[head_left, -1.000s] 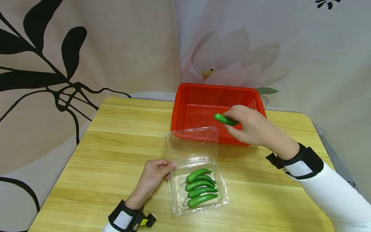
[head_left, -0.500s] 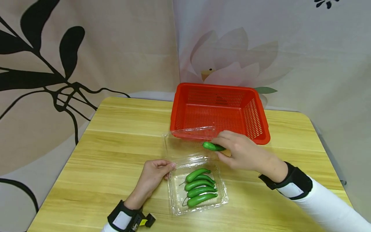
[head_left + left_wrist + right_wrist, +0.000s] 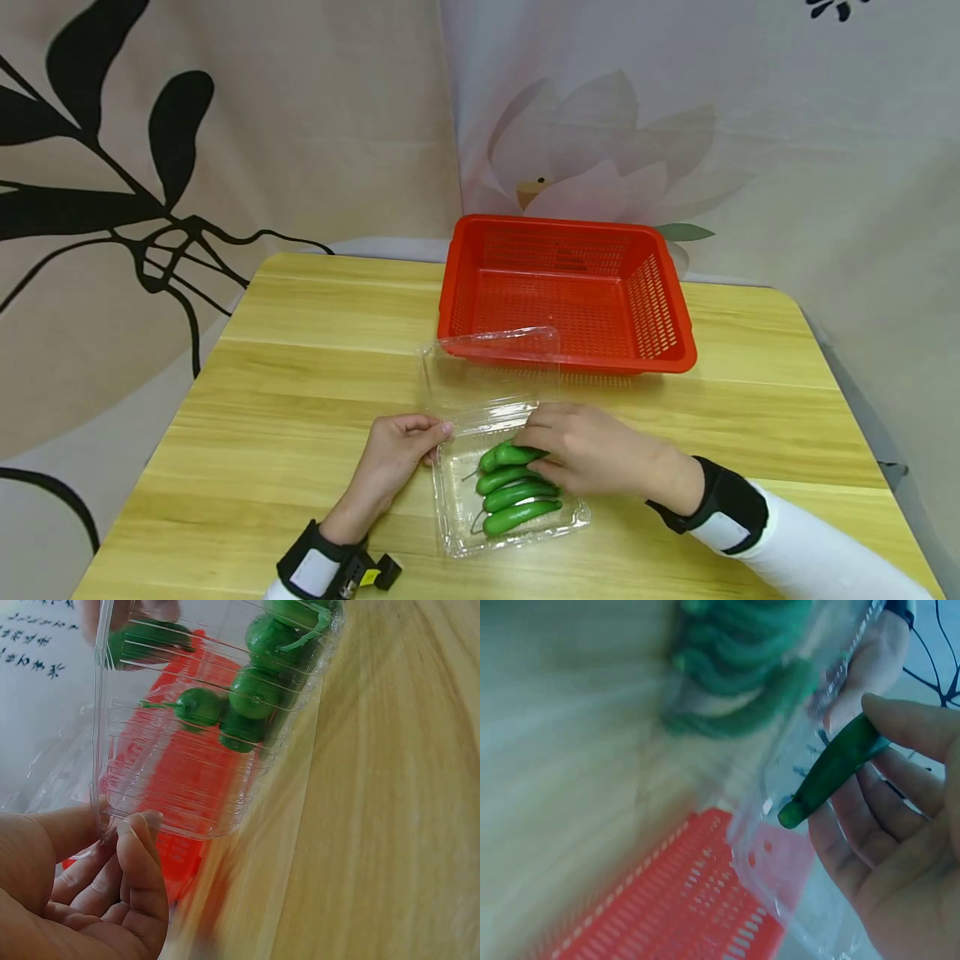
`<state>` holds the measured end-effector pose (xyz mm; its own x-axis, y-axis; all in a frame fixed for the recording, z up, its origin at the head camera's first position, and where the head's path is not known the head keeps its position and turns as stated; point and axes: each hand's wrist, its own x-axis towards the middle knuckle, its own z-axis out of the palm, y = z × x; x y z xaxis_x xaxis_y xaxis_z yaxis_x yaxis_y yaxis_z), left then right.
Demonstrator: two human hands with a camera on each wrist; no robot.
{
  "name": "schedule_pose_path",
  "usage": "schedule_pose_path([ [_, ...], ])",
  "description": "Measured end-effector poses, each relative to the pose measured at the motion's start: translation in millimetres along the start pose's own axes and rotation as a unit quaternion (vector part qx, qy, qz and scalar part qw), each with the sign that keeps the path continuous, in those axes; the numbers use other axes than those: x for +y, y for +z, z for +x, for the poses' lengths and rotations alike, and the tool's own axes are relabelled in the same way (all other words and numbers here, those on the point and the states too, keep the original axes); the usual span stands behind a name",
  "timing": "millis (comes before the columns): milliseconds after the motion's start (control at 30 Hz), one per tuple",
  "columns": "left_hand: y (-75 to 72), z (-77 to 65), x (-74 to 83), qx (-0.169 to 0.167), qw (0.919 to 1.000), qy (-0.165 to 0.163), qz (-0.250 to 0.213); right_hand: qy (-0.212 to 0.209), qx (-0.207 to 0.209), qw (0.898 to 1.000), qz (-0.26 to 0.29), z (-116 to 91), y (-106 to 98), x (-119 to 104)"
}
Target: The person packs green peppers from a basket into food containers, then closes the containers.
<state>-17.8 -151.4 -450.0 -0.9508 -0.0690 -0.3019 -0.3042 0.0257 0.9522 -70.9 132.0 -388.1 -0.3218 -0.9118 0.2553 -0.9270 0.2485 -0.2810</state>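
Observation:
My left hand pinches the left edge of a clear plastic clamshell box between thumb and fingers, near its hinge. Several green chili peppers lie side by side in the box's base. Over the far end of that row, my right hand holds one more green chili pepper between thumb and fingers. In the left wrist view the peppers' ends show through the ribbed plastic wall. The box's raised lid leans back toward the basket.
Behind the box stands a red perforated plastic basket, its front left corner seen through the clear lid. Everything rests on a light wooden table. A patterned cloth hangs behind the table.
My right hand has come from over the red basket down and left to the clamshell box, carrying the chili pepper. My left hand has kept its place on the box.

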Motion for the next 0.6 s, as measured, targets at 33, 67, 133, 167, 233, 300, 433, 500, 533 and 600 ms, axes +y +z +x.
schedule_pose_path([
  [33, 0.0, 0.2, -0.3, 0.001, 1.0000, 0.000, 0.000, -0.002, -0.007, 1.000, -0.001, 0, 3, -1],
  [67, -0.1, 0.2, -0.6, 0.001, 1.0000, 0.000, 0.001, -0.003, -0.014, 1.000, 0.000, 0, 5, -3],
  [133, -0.1, 0.4, -1.0, 0.001, 1.0000, 0.001, 0.002, -0.001, -0.028, 1.000, -0.001, 0, 10, -5],
  [167, 0.0, 0.4, -1.1, 0.001, 1.0000, 0.002, 0.002, 0.000, -0.034, 0.999, 0.000, 1, 12, -6],
  [233, 0.0, 0.5, -1.5, 0.000, 1.0000, 0.002, 0.002, 0.001, -0.045, 0.999, -0.004, 1, 16, -7],
  [300, -0.1, 0.3, -1.6, -0.001, 1.0000, 0.002, 0.001, -0.001, -0.053, 0.999, -0.007, 1, 19, -8],
  [433, 0.3, 0.0, -1.5, -0.001, 1.0000, 0.001, -0.002, -0.005, -0.062, 0.998, -0.009, 1, 25, -8],
  [500, 0.7, -0.1, -1.2, -0.001, 1.0000, 0.002, -0.002, -0.004, -0.067, 0.998, -0.011, 1, 27, -8],
  [533, 0.9, -0.1, -1.3, -0.001, 1.0000, 0.002, -0.002, -0.003, -0.070, 0.997, -0.012, 1, 28, -8],
  [600, 1.3, -0.1, -1.2, -0.001, 1.0000, 0.002, -0.003, -0.002, -0.074, 0.997, -0.015, 1, 30, -8],
])
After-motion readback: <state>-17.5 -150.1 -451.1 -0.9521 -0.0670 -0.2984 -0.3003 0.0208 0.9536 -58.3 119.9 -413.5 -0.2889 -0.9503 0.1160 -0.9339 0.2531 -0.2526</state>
